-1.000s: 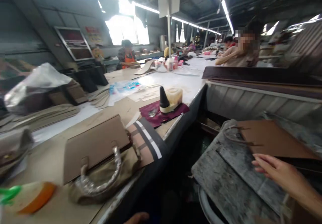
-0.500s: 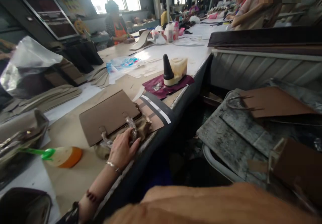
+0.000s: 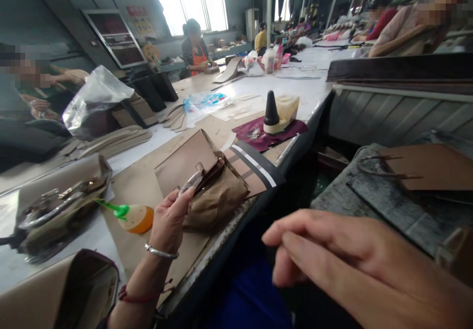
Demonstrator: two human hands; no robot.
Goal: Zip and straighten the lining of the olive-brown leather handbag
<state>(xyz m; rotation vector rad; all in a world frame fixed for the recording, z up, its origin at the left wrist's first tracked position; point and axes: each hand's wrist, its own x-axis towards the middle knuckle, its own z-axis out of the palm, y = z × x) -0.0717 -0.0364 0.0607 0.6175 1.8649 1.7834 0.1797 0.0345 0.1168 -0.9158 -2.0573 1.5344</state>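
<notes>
A taupe handbag (image 3: 218,196) lies tilted near the table edge, its flap leaning back and its lower part looking creased. My left hand (image 3: 170,218) is closed round the plastic-wrapped handle (image 3: 192,181) of this bag. Closer to the camera, my right hand (image 3: 332,255) hovers in front of the table edge, apart from the bag. Its fingers are bent and close together with the thumb alongside, and I see nothing in them. Left of the bag, a squeeze bottle (image 3: 136,218) with a green nozzle and orange liquid lies on its side.
Two more handbags (image 3: 66,191) are at the left. Beyond the held bag, a black cone-topped bottle (image 3: 271,115) stands on maroon material (image 3: 246,134). A grey padded surface (image 3: 340,191) at the right carries a brown bag (image 3: 428,164). Co-workers (image 3: 194,48) are around the table.
My left hand has gone from resting on the bag to gripping its handle, and the bag's front has turned up into view. My right hand has risen with its fingers now showing. The view has shifted left.
</notes>
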